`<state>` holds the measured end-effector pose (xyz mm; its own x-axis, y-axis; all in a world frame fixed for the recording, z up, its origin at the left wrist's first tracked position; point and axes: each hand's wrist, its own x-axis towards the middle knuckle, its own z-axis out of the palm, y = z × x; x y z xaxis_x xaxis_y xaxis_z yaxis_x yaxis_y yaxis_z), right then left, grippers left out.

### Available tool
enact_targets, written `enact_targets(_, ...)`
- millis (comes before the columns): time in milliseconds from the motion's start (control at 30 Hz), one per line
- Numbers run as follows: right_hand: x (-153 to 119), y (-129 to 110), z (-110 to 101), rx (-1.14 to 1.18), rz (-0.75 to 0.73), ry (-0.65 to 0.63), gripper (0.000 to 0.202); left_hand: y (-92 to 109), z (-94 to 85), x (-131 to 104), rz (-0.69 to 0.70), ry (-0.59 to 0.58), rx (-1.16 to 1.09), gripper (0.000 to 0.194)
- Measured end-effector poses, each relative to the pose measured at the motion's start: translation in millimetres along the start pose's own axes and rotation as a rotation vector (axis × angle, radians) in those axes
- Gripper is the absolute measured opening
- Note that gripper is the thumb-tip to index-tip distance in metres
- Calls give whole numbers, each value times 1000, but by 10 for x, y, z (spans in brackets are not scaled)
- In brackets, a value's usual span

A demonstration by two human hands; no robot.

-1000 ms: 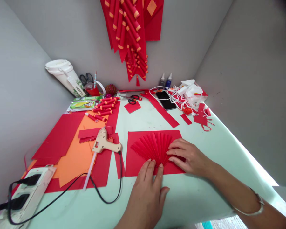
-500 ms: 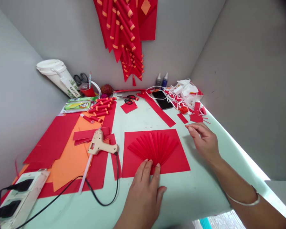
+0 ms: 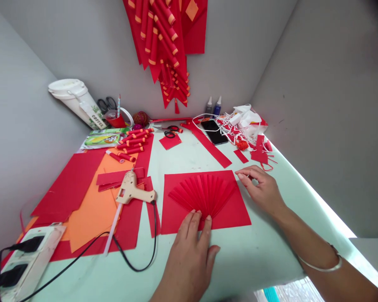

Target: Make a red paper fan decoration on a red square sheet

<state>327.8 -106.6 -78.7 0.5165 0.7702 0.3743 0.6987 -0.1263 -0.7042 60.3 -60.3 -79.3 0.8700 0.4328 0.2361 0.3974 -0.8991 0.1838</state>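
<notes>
A pleated red paper fan (image 3: 208,191) lies spread on a flat red sheet (image 3: 233,218) in the middle of the table. The fingertips of my left hand (image 3: 192,251) press on the fan's narrow lower end, with the fingers spread. My right hand (image 3: 264,188) is just right of the sheet's upper right corner, thumb and forefinger pinched together. Anything between those fingertips is too small to make out. A thin red loop (image 3: 266,166) shows behind this hand, near red scraps (image 3: 258,155).
A glue gun (image 3: 132,191) with a black cord rests on red and orange paper at the left. Scissors (image 3: 170,131), a red strip (image 3: 211,147) and a phone (image 3: 214,132) lie farther back. A power strip (image 3: 34,260) is at the near left.
My right hand has moved left and slightly down, toward the sheet's upper right corner. The thin red loop near the scraps has come into view. My left hand has stayed on the fan.
</notes>
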Motion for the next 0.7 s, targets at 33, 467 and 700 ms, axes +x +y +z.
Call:
enact_targets(33,-1,5,4,-2,-5,-6,16,0,2,0,-3,-1,-3,49)
enact_targets(467,-15,30,46,-7,2,-49,16,15,-7,-13,-29,-20,-73,48)
enact_targets(700,-37,-17,67,9,-64,-99,15,6,0,-28,-44,-29,-102,49)
